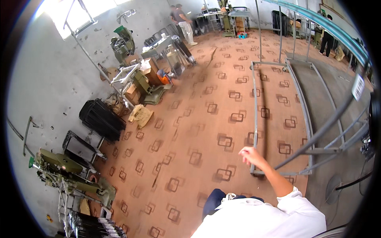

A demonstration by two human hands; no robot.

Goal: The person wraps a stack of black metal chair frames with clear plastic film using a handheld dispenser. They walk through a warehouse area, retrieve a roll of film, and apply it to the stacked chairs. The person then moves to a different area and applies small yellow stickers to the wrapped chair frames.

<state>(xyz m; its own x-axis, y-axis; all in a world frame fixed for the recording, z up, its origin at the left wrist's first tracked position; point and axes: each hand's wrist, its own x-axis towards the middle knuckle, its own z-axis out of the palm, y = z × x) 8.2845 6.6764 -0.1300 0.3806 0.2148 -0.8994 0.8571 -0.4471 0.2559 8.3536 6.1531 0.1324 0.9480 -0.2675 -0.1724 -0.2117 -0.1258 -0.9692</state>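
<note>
My right hand [249,155] hangs out in front of my body, its bare forearm coming from a white sleeve. The fingers are loosely bent and slightly apart, and I see nothing in them. Beneath and beside it, the hand is nearest to the low base of a grey metal rack [255,131], with no clear contact between them. A curved dark grey tube [337,115] with a white label [358,87] runs past my forearm on the right. My left hand is out of the picture.
Green machines [63,162] line the left wall beside bundles of black frames [102,119]. A beige sack [140,116] lies on the patterned floor [194,131]. Farther off are cardboard boxes [150,71], two people [184,23] at the back, and another person [327,37] at far right.
</note>
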